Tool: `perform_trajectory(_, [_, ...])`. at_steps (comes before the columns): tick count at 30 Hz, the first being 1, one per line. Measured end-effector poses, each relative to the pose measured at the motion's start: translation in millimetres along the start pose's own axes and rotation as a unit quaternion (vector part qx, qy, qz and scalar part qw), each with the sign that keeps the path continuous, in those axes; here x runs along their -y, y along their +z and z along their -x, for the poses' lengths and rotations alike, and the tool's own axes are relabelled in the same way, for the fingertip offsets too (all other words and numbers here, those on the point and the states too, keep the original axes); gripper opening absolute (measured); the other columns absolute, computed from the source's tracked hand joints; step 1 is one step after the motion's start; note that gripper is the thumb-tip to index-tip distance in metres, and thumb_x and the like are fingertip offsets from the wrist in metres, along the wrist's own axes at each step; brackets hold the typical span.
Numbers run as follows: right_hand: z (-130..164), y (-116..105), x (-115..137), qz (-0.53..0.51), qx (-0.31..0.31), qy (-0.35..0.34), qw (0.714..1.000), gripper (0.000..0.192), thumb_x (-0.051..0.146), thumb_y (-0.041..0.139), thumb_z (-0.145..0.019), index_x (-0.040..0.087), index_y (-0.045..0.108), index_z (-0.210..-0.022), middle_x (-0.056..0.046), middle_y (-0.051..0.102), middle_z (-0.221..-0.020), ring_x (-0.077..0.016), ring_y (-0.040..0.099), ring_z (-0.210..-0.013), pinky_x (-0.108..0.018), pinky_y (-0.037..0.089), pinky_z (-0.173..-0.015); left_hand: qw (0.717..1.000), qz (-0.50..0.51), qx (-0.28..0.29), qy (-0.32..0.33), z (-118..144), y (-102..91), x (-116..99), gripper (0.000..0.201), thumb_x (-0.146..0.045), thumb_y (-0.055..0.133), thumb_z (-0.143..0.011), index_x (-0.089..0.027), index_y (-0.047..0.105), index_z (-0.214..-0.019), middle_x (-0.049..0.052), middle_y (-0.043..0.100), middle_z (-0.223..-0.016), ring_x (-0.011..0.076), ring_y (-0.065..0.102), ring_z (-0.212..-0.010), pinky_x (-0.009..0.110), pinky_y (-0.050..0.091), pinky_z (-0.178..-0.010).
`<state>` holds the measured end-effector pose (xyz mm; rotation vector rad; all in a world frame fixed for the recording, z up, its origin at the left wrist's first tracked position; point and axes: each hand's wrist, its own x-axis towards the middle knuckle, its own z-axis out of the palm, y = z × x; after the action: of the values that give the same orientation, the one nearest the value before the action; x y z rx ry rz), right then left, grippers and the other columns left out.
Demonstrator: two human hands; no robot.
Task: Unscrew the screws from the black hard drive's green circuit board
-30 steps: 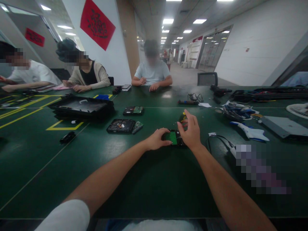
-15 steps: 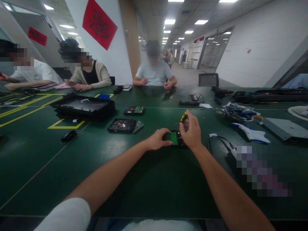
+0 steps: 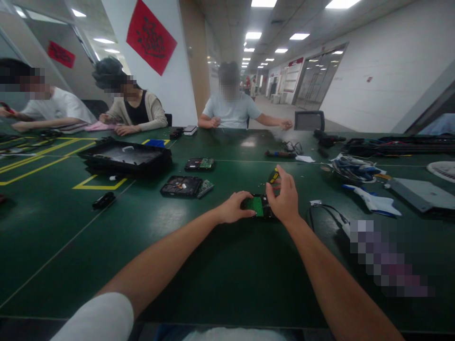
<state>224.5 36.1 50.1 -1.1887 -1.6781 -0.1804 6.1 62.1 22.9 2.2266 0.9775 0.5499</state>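
A hard drive with a green circuit board (image 3: 256, 205) lies on the table in front of me. My left hand (image 3: 237, 207) grips its left end, thumb along the near edge and fingers on the far side. Over the drive's right end is my right hand (image 3: 284, 195), its fingers closed around a yellow and black screwdriver (image 3: 273, 175). The handle stands tilted above the drive; the shaft and tip are hidden by the hand. Small bits, perhaps screws, lie just beyond the drive.
Left of the drive lie another hard drive (image 3: 181, 186), a loose circuit board (image 3: 205, 188) and a drive with its board showing (image 3: 199, 164). A black tray (image 3: 124, 158) stands further left. To the right are a cable (image 3: 327, 206), a glove (image 3: 375, 201) and a metal case (image 3: 423, 193). Co-workers sit opposite.
My hands stay on the drive and screwdriver, barely moved. The person opposite has stretched an arm out to the right. The whole view has shifted slightly.
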Motion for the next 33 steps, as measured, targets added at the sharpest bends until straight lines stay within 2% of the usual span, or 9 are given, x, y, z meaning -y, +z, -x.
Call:
perform_trajectory(3, [0.7, 1.9, -1.1, -0.005, -0.005, -0.003, 1.0, 0.067, 0.025, 0.055, -0.095, 0.024, 0.031, -0.158, -0.017, 0.051, -0.139, -0.0252, 0.067, -0.102, -0.046, 0.065, -0.083, 1.0, 0.003, -0.002, 0.001, 0.2, 0.4, -0.1, 0.068, -0.053, 0.075, -0.082, -0.023, 0.055, -0.141, 0.011, 0.055, -0.146, 0.0324, 0.054, -0.131, 0.049, 0.042, -0.114])
perform_trajectory(9, [0.5, 2.7, -1.7, 0.0, -0.014, 0.013, 1.0, 0.07, 0.03, 0.058, -0.094, 0.024, 0.029, -0.158, -0.018, 0.05, -0.136, -0.0236, 0.068, -0.09, -0.046, 0.066, -0.074, 1.0, 0.008, -0.011, 0.011, 0.1, 0.9, -0.7, 0.066, -0.052, 0.076, -0.082, -0.024, 0.057, -0.139, 0.011, 0.057, -0.143, 0.0321, 0.055, -0.129, 0.049, 0.042, -0.114])
perform_trajectory(16, [-1.3, 1.0, 1.1, -0.014, -0.003, 0.017, 1.0, 0.069, 0.023, 0.058, -0.093, 0.023, 0.032, -0.157, -0.017, 0.05, -0.135, -0.0223, 0.067, -0.092, -0.047, 0.065, -0.083, 0.999, 0.02, -0.011, -0.028, -0.9, 2.5, 2.3, 0.072, -0.052, 0.079, -0.078, -0.024, 0.056, -0.14, 0.011, 0.057, -0.144, 0.0326, 0.054, -0.13, 0.049, 0.044, -0.112])
perform_trajectory(24, [-1.9, -0.4, 4.6, -0.015, 0.0, 0.005, 1.0, 0.067, 0.028, 0.06, -0.094, 0.026, 0.034, -0.156, -0.015, 0.051, -0.129, -0.021, 0.063, -0.087, -0.044, 0.065, -0.075, 0.999, 0.026, -0.026, -0.024, -2.7, 5.2, 5.0, 0.071, -0.051, 0.08, -0.078, -0.023, 0.058, -0.14, 0.012, 0.058, -0.142, 0.0322, 0.056, -0.128, 0.049, 0.044, -0.111])
perform_trajectory(33, [-1.1, -0.1, 0.4, -0.026, 0.009, 0.004, 1.0, 0.072, 0.022, 0.058, -0.092, 0.026, 0.031, -0.159, -0.015, 0.05, -0.134, -0.0232, 0.064, -0.098, -0.043, 0.065, -0.078, 0.999, 0.028, -0.014, -0.028, -0.5, 3.1, 2.9, 0.072, -0.052, 0.077, -0.08, -0.024, 0.054, -0.143, 0.012, 0.057, -0.143, 0.0325, 0.055, -0.129, 0.05, 0.044, -0.111])
